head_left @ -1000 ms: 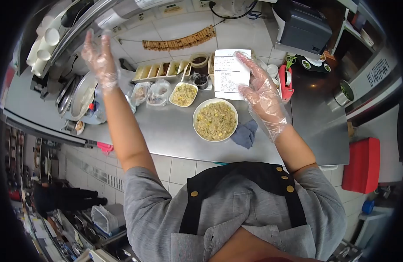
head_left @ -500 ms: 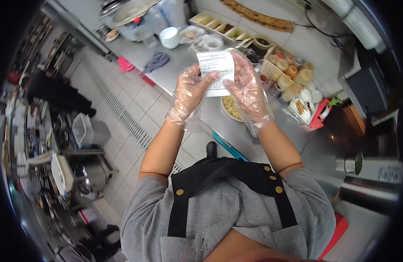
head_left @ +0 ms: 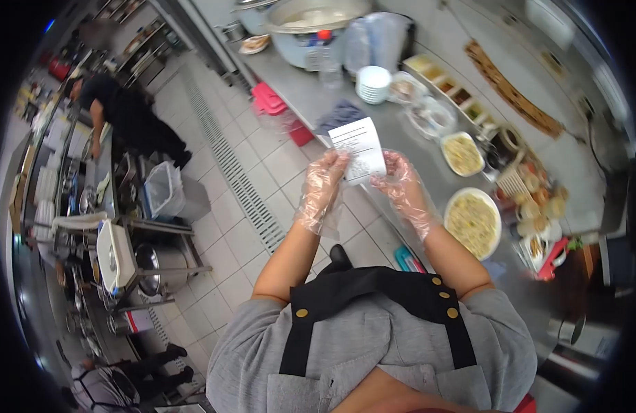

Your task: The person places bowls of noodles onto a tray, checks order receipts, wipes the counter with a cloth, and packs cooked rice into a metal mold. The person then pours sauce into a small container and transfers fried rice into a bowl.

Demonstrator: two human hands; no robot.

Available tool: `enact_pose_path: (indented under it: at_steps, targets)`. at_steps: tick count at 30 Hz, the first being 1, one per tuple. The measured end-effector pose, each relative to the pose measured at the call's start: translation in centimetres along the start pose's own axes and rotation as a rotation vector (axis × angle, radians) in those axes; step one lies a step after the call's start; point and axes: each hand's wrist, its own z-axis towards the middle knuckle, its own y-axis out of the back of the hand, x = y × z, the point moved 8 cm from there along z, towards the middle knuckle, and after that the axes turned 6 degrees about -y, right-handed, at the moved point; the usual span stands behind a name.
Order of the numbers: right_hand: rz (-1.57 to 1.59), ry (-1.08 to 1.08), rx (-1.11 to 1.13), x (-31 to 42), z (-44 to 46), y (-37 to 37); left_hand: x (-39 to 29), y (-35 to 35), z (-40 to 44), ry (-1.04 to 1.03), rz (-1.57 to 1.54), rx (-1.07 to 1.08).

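Observation:
Both my hands wear clear plastic gloves and hold up a white printed receipt (head_left: 359, 148) in front of me. My left hand (head_left: 322, 182) pinches its left edge, and my right hand (head_left: 402, 184) grips the lower right edge. The printed lines are too small to read. To the right of my right hand, a large round white bowl (head_left: 497, 227) of pale yellowish food stands on the steel counter (head_left: 438, 175). A smaller white container (head_left: 462, 154) of similar food sits behind it.
Sauce bottles (head_left: 538, 196) and a row of condiment trays (head_left: 450, 88) line the counter's back. Stacked white bowls (head_left: 373, 85) and a big pot (head_left: 311, 34) stand farther off. Across the tiled floor (head_left: 225, 230), a person in black (head_left: 128, 117) leans over another counter.
My view has turned, so the scene sits further right and lower. The receipt has tilted and moved clear of the counter's bowls, which now show fully. Both hands still hold it.

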Motion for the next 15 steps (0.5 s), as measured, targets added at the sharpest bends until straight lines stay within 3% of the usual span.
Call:
enact_pose_path:
  at_steps: [2,3,4,7,15]
  targets:
    - [0.186,-0.096,0.063,-1.0,3.4,-4.8,-1.4,3.2,2.0,0.156,-0.305,0.010]
    - [0.170,-0.246,0.074,-2.3,5.0,-7.0,-0.9,6.5,3.4,0.179,-0.216,0.019]
    - [0.166,-0.259,0.103,-2.1,6.6,-9.6,-1.4,9.6,5.0,0.178,-0.217,-0.014]
    - [0.077,-0.309,0.138,-2.3,11.3,-17.2,-5.8,17.9,9.3,-0.009,0.012,-0.050]
    - [0.129,-0.321,0.358,-3.9,25.3,-36.3,-10.4,39.3,20.1,-0.176,-0.061,-0.362]
